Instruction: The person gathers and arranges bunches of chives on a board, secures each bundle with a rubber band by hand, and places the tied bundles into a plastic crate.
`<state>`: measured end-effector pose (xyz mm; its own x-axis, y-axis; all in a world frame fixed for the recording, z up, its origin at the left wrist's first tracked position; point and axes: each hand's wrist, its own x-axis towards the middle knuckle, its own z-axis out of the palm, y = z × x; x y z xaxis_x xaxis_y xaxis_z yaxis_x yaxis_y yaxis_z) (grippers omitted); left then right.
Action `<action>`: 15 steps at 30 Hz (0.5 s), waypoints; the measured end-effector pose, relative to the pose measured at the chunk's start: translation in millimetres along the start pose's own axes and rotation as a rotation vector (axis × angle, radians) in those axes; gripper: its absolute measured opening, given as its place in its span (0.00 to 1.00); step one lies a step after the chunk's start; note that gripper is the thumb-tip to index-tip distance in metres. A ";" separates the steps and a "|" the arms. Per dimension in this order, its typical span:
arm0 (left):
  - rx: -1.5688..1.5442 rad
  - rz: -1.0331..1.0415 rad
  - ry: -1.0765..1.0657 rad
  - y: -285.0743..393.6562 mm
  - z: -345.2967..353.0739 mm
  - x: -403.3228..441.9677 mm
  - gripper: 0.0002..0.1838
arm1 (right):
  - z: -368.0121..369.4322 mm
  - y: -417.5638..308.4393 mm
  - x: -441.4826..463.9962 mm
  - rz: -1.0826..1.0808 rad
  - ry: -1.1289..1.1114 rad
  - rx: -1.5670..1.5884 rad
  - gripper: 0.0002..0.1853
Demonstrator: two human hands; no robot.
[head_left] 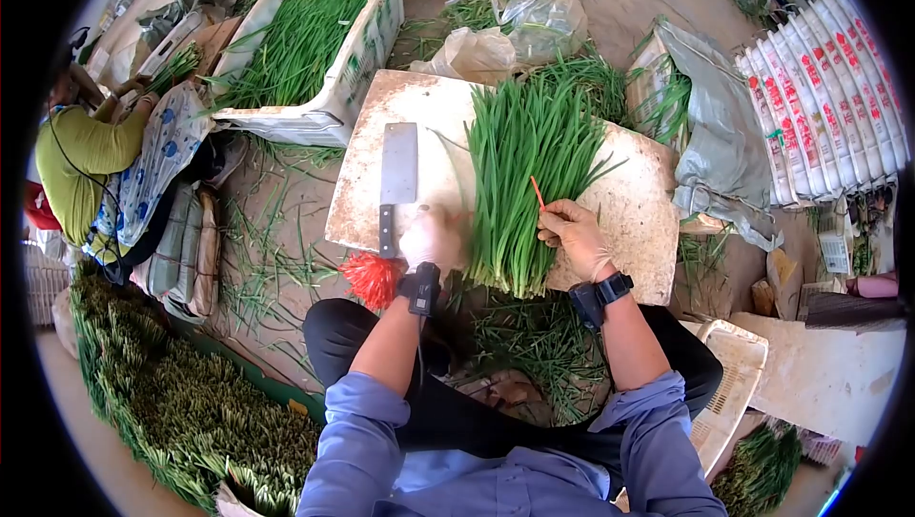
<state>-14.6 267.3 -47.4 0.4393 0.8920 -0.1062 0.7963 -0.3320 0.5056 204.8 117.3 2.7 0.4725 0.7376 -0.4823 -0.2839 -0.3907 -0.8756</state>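
A thick bunch of garlic chives (529, 183) lies on the pale, stained cutting board (357, 202), its cut ends toward me. My right hand (579, 241) is at the right edge of the bunch, fingers pinched on a thin orange-red tie (538, 193) that sticks up over the leaves. To the left of the bunch is my left hand (434, 239), gloved and smeared by motion, so its fingers cannot be made out. Beside that hand a cleaver (400, 164) lies flat, handle toward me. A cluster of red ties (373, 279) sits at the board's near left corner.
A white crate (386, 17) full of chives stands at the far left. Plastic bags (543, 12) lie beyond the board. On the right are a covered box (720, 107) and stacked white-and-red packages (824, 88). Bundled chives (181, 393) fill the near left; another person (91, 164) sits there.
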 end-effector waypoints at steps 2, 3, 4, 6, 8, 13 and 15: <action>-0.037 -0.001 0.043 1.3 2.8 0.6 0.12 | -0.5 0.5 -0.3 -0.003 0.006 0.005 0.06; -0.080 0.006 0.084 1.8 6.4 1.3 0.08 | 0.2 0.2 -0.9 -0.008 0.009 -0.001 0.06; -0.124 0.014 0.126 2.0 9.5 2.3 0.06 | 0.7 -0.3 -1.2 -0.012 0.012 -0.006 0.06; -0.240 0.010 0.136 3.4 11.6 5.3 0.08 | 0.8 -1.3 -1.4 -0.010 0.010 -0.004 0.06; -0.356 0.009 0.127 6.6 11.2 7.4 0.11 | 0.8 -1.4 -1.3 -0.006 0.009 -0.002 0.06; -0.730 0.004 0.055 -13.0 50.5 18.3 0.14 | 2.4 -3.7 -3.0 0.006 0.009 0.000 0.06; -0.867 -0.050 0.027 -14.8 55.6 20.0 0.12 | 1.5 -3.8 -3.9 0.008 0.002 0.003 0.06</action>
<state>5.5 273.1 -104.6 0.3935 0.9100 -0.1307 0.2118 0.0486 0.9761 202.8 116.8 7.9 0.4716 0.7335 -0.4894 -0.2905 -0.3948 -0.8716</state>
